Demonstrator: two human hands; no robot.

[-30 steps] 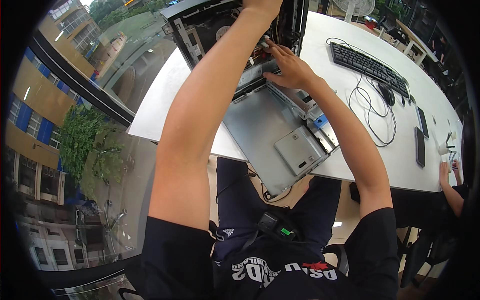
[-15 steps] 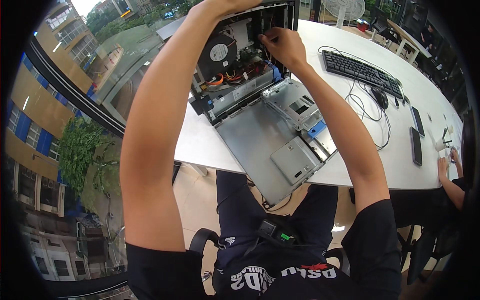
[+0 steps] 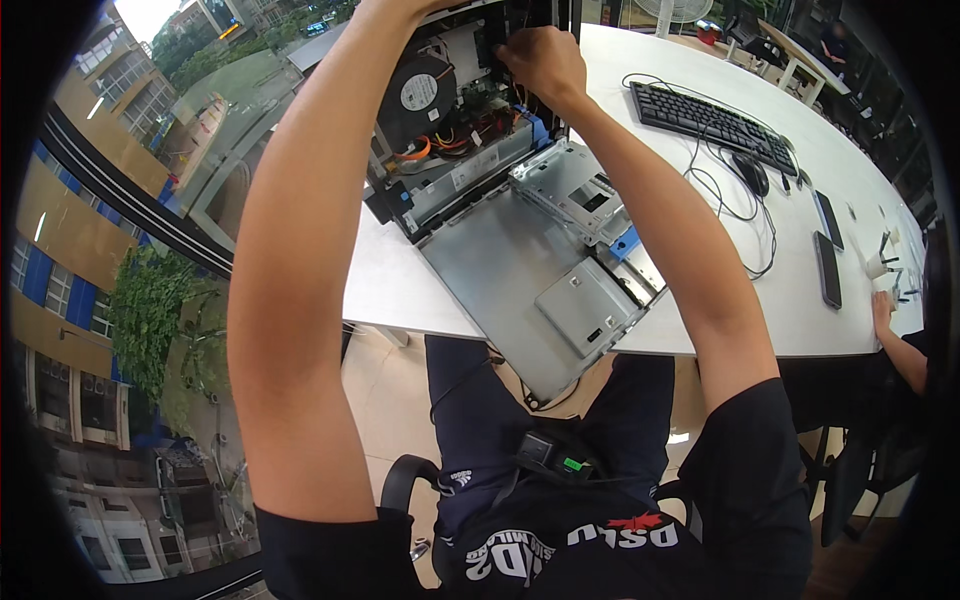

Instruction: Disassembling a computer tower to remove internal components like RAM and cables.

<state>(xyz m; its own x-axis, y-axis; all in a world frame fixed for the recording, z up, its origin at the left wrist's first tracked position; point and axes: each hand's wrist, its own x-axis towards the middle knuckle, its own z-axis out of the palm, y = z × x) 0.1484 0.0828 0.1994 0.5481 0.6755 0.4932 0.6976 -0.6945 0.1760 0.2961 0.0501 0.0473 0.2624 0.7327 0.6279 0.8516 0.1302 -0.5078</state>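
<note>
An opened desktop computer case point(image 3: 470, 182) stands on the white table in front of me, its metal side panel point(image 3: 500, 265) folded down toward my lap. Inside it are a round black fan point(image 3: 420, 92), orange and yellow cables point(image 3: 450, 143) and a circuit board partly in shadow. My right hand point(image 3: 545, 65) reaches into the far right part of the case, fingers curled and pressed together; what they grip, if anything, is hidden. At the case's far top edge, only the wrist end of my left hand point(image 3: 425, 4) shows; its fingers lie beyond the picture.
A metal drive bracket point(image 3: 572, 190) with a blue latch point(image 3: 625, 243) sits on the folded panel. To the right lie a black keyboard point(image 3: 710, 125), a mouse point(image 3: 750, 175) with looped cable, and two dark phones point(image 3: 827, 270). Another person's hand point(image 3: 883, 312) rests at the table's far right.
The whole view has shifted a little. My right hand has moved slightly farther into the case, up and left, with its fingers more hidden. Less of my left hand shows at the top edge.
</note>
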